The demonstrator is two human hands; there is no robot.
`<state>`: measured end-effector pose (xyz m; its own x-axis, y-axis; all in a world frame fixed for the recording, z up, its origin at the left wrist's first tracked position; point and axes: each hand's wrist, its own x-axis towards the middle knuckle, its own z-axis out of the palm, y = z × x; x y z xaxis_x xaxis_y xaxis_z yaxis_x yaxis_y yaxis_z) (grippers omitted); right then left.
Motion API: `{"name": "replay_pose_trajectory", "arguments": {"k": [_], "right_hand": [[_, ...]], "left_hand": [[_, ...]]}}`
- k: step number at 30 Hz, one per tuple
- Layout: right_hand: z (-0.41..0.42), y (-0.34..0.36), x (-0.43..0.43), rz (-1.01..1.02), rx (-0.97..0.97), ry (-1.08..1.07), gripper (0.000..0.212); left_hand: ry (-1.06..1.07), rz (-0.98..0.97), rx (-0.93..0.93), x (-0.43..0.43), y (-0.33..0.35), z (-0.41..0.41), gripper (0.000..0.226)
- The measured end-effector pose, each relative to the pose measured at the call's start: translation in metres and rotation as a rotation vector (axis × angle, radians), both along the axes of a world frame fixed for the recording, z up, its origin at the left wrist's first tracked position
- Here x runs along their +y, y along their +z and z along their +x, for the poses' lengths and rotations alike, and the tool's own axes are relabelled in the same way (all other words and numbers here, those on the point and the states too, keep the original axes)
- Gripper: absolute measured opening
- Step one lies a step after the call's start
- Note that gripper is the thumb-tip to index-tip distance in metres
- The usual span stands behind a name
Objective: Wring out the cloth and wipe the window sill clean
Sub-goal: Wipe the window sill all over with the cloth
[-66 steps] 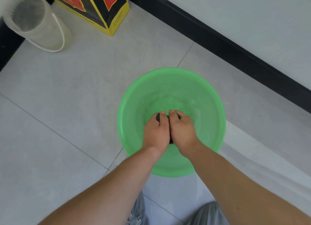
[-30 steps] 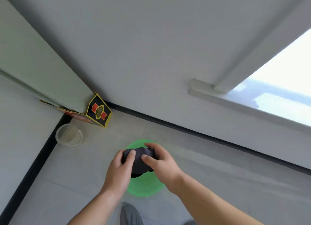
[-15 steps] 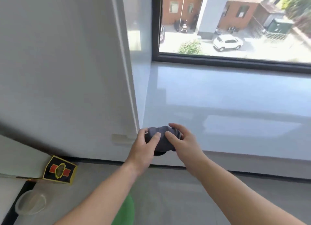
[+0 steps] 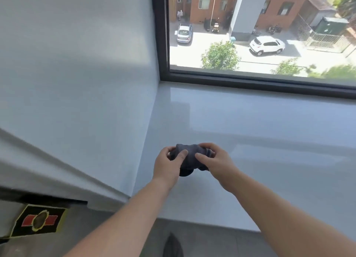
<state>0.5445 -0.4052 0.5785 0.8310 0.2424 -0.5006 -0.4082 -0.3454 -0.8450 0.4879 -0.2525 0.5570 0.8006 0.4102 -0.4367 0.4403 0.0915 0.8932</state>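
Observation:
A bunched dark grey cloth [image 4: 189,156] is held between both hands just above the left part of the pale glossy window sill [image 4: 269,141]. My left hand [image 4: 168,165] grips its left side with the thumb on top. My right hand [image 4: 215,160] grips its right side, fingers curled round the far edge. A fold of cloth hangs below the hands. Whether the cloth touches the sill cannot be told.
The white side wall [image 4: 86,83] meets the sill at the left corner. A dark window frame [image 4: 250,81] runs along the back, with a street outside. A black, red and yellow box [image 4: 38,221] stands on the floor at lower left.
I have risen from the green basin on the floor and carried the cloth up over the sill. Since half a second ago the hands and cloth have moved further in over the sill's left end.

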Motion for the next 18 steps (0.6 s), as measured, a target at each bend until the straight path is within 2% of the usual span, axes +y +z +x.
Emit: {"name": "replay_pose_trajectory", "arguments": {"k": [5,8,14,16,18], "right_hand": [[0.063,-0.031,0.011,-0.086,-0.093,0.092,0.036],[0.096,-0.046,0.015,-0.173,-0.199,0.168,0.042],[0.173,-0.065,0.031,-0.304,-0.474,0.338,0.038],[0.196,-0.07,0.038,-0.293,-0.572,0.441,0.044],[0.212,-0.077,0.046,-0.377,-0.713,0.612,0.055]], "left_hand": [[0.126,0.088,0.047,0.004,-0.021,0.064,0.047],[0.182,0.133,0.071,0.008,-0.03,0.097,0.048],[0.245,0.196,0.049,0.022,-0.046,0.163,0.04],[0.275,0.206,0.021,0.028,-0.048,0.184,0.032],[0.268,0.211,-0.029,0.034,-0.049,0.2,0.022]]}}
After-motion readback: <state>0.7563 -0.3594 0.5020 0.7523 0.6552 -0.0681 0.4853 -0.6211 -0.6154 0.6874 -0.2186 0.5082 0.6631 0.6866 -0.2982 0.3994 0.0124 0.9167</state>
